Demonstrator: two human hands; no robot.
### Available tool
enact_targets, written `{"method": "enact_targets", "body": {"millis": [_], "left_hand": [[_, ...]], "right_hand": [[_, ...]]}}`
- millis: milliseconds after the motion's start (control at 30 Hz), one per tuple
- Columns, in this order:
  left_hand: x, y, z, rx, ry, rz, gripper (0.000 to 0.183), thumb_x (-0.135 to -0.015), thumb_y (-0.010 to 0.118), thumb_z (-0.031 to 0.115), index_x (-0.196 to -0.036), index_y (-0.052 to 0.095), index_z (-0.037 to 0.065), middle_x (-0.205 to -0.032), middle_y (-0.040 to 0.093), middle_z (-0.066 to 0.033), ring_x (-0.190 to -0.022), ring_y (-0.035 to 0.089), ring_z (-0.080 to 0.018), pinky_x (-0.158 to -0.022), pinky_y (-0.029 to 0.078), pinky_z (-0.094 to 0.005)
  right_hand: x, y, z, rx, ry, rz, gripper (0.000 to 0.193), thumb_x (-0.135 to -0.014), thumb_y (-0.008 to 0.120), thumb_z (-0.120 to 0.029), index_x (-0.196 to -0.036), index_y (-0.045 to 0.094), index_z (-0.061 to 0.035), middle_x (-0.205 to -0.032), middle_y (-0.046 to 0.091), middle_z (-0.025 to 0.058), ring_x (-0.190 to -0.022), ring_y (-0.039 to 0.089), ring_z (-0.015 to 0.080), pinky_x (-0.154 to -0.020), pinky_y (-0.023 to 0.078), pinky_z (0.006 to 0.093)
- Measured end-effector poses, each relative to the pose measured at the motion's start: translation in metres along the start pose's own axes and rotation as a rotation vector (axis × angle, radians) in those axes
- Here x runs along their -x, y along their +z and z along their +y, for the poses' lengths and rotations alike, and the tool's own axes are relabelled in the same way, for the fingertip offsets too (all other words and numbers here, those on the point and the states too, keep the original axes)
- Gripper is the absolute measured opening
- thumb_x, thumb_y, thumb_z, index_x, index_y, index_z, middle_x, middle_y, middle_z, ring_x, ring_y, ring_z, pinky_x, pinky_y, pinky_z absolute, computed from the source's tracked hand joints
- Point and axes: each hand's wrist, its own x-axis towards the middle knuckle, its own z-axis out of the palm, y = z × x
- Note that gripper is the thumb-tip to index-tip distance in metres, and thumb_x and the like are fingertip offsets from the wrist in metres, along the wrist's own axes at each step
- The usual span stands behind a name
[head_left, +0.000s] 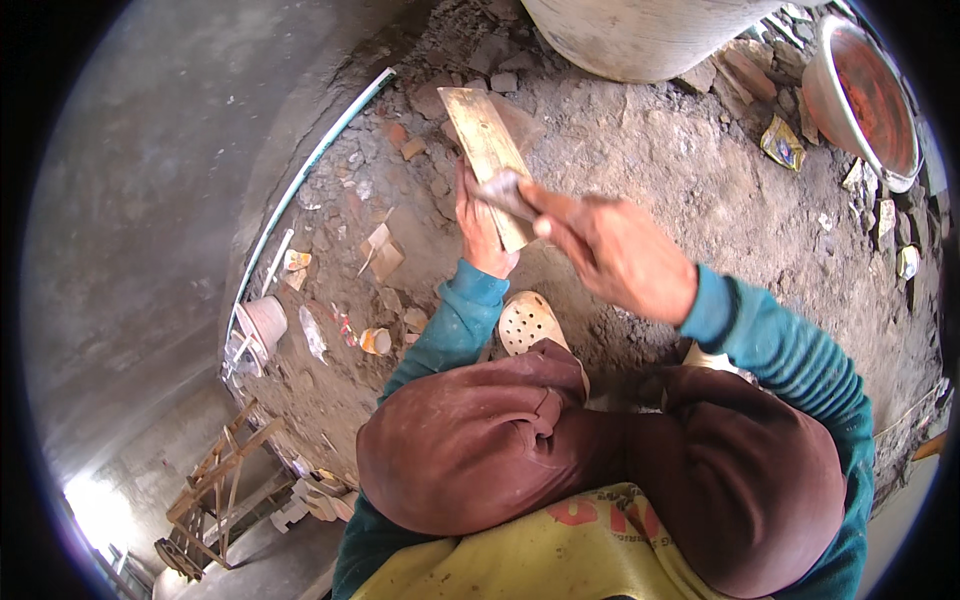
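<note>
A narrow wooden board (487,128), pale and worn, slants in front of me above the dirt floor. My left hand (484,238) is closed on it from below, its fingers along the left edge and mostly hidden behind the wood. Across the board's near half lies a small grey flat-bladed piece (506,192), slightly blurred, perhaps a scraper. My right hand (628,252) is closed round its right end, with thumb and fingers pinched together. Whether the piece has a handle inside the fist, I cannot tell.
At the top stands a large pale tub (640,45); a white basin (830,100) with reddish residue leans at the right. A pale pipe (310,160) runs along the grey wall. Rubble, wrappers, a small bucket (264,322) and a wooden frame (220,480) lie left.
</note>
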Motion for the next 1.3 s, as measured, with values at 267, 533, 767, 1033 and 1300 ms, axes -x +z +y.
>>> {"method": "enact_targets", "body": {"millis": [267, 533, 767, 1033, 1300], "left_hand": [[0.003, 0.01, 0.0, 0.32, -0.077, -0.032, 0.091, -0.096, 0.072, 0.042, -0.161, 0.028, -0.004, -0.157, 0.04, -0.0322, -0.146, 0.042, -0.0508, -0.119, 0.041, -0.0577], [0.008, 0.023, -0.017, 0.177, -0.033, 0.036, 0.089, -0.096, 0.075, 0.038, -0.161, 0.029, -0.002, -0.158, 0.04, -0.03, -0.141, 0.05, -0.0458, -0.115, 0.05, -0.0494], [0.008, 0.009, -0.007, -0.427, 0.377, 0.04, 0.08, -0.097, 0.073, 0.035, -0.159, 0.035, 0.001, -0.151, 0.044, -0.0299, -0.13, 0.058, -0.0411, -0.109, 0.054, -0.0504], [-0.002, 0.014, 0.02, -0.161, 0.269, 0.027, 0.074, -0.101, 0.068, 0.027, -0.16, 0.033, 0.0, -0.144, 0.048, -0.0254, -0.132, 0.057, -0.0403, -0.109, 0.054, -0.0477], [-0.001, 0.01, 0.007, -0.159, 0.2, -0.064, 0.089, -0.096, 0.075, 0.03, -0.163, 0.026, -0.003, -0.164, 0.031, -0.0316, -0.146, 0.044, -0.0472, -0.12, 0.042, -0.0517]], "right_hand": [[-0.023, -0.012, 0.006, -0.036, -0.012, 0.028, 0.038, -0.11, 0.055, -0.027, -0.141, 0.06, -0.0064, -0.075, 0.066, 0.0285, -0.07, 0.067, 0.0479, -0.065, 0.053, 0.0561], [-0.029, -0.006, 0.013, -0.043, -0.053, 0.076, 0.04, -0.11, 0.052, -0.027, -0.147, 0.052, -0.0111, -0.073, 0.065, 0.0274, -0.066, 0.065, 0.0501, -0.061, 0.052, 0.0579], [-0.032, -0.011, 0.005, -0.043, 0.028, 0.06, 0.042, -0.11, 0.058, -0.026, -0.141, 0.063, -0.0003, -0.079, 0.066, 0.0284, -0.068, 0.07, 0.0429, -0.066, 0.055, 0.0501], [-0.038, -0.015, 0.012, -0.054, 0.055, 0.069, 0.041, -0.11, 0.057, -0.028, -0.14, 0.064, -0.0009, -0.084, 0.068, 0.0298, -0.071, 0.07, 0.0442, -0.068, 0.055, 0.0515], [-0.041, -0.01, 0.022, -0.064, -0.065, 0.174, 0.042, -0.111, 0.055, -0.029, -0.142, 0.064, -0.0007, -0.078, 0.067, 0.0278, -0.064, 0.069, 0.0405, -0.064, 0.055, 0.05]]}}
